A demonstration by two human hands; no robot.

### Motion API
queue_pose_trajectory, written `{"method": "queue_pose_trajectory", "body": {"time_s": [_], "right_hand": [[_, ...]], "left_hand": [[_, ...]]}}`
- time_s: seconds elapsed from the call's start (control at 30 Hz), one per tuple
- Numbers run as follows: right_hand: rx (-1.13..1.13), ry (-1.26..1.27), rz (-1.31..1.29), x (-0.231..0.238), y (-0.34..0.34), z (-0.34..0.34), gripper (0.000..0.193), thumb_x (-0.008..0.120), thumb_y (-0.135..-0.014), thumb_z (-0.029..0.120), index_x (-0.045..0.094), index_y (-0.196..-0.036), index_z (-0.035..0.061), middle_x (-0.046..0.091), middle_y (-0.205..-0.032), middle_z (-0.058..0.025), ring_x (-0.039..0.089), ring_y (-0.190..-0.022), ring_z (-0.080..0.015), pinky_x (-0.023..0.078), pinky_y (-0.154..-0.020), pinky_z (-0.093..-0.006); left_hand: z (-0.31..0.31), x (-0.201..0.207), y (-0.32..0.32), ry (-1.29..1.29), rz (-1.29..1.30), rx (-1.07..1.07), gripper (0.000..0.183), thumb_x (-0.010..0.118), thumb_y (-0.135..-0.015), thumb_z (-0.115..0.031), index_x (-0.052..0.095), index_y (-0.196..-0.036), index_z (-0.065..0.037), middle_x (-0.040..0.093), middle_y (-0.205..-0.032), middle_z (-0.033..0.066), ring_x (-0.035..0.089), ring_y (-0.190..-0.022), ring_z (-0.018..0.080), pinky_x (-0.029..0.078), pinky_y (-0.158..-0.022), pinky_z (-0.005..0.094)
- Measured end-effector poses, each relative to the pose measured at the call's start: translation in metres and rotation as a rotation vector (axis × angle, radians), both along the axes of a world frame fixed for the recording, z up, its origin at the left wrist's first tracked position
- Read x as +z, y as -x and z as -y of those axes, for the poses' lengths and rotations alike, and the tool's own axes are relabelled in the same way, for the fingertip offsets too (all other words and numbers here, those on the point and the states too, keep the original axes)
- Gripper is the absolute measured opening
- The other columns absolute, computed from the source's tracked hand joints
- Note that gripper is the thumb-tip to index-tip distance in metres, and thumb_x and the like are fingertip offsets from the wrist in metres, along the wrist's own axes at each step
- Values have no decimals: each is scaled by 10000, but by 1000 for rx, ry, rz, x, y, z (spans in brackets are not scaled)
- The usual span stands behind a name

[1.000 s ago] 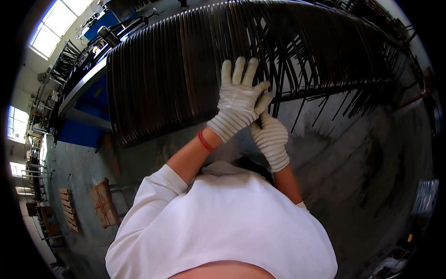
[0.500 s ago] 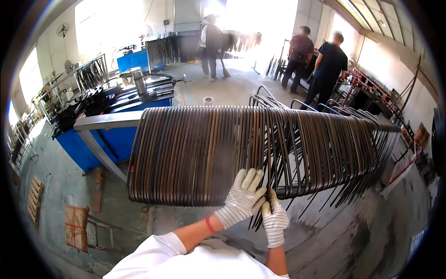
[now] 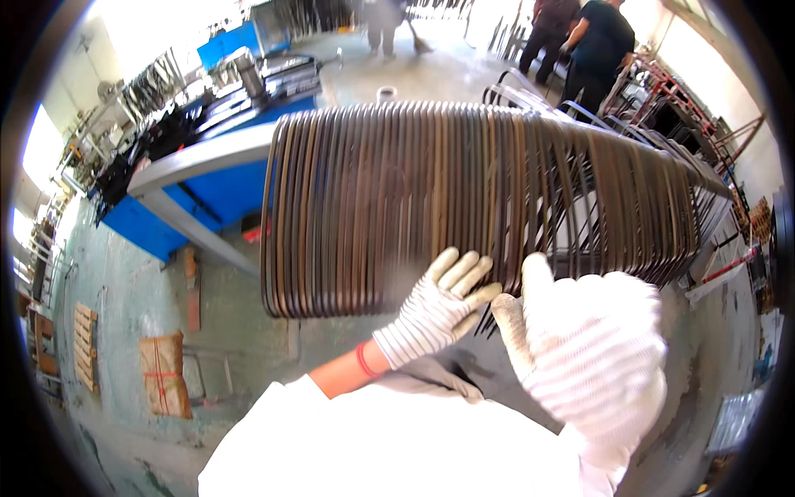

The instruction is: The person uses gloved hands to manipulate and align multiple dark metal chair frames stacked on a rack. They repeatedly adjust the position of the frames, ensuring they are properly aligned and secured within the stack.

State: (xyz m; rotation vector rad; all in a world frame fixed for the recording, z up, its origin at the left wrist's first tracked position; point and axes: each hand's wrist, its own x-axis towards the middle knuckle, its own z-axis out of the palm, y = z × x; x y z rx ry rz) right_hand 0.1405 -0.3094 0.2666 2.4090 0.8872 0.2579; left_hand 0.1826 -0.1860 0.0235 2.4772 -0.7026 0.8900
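A long row of dark brown bent metal rods (image 3: pixel 373 207) with rounded corners hangs side by side across the middle. My left hand (image 3: pixel 439 311), in a white striped glove with cream fingertips, lies against the lower part of the row, its fingers stretched out and the thumb pointing right. To its right, raised much closer to me and partly blurred, is my right hand (image 3: pixel 592 340) in a matching glove. Its thumb and forefinger stand apart with nothing visible between them; the other fingers look partly bent. The right hand covers the rods' lower ends behind it.
A grey metal frame (image 3: pixel 207 147) supports the row at left, by a blue workbench (image 3: pixel 149 228) loaded with dark metal parts. A wrapped package (image 3: pixel 166 377) and a wooden pallet (image 3: pixel 85 348) lie on the floor at left. People (image 3: pixel 592 50) stand at the back.
My right hand has left the rods beside my left hand and come up and right, closer to me. My left hand stays at the rods. The view has tilted down.
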Motion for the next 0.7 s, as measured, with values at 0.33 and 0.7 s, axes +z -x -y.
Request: {"method": "queue_pose_trajectory", "body": {"time_s": [0.33, 0.7], "right_hand": [[283, 45, 6, 16, 7, -49, 293, 604, -887, 316, 629, -962, 34, 513, -564, -48, 519, -516, -176, 433, -577, -314], [341, -4, 10, 18, 10, -61, 332, 601, -889, 300, 630, -1009, -9, 516, -558, -63, 527, -513, -178, 436, -581, -318]], "left_hand": [[-39, -6, 36, 415, -324, -121, 377, 601, -810, -212, 583, -1172, -110, 459, -1367, 158, 394, -1310, 334, 265, -1133, 484], [-75, 24, 43, 259, -190, -71, 293, 614, -844, -193, 636, -1127, -120, 498, -1350, 159, 431, -1298, 329, 271, -1128, 486]]}}
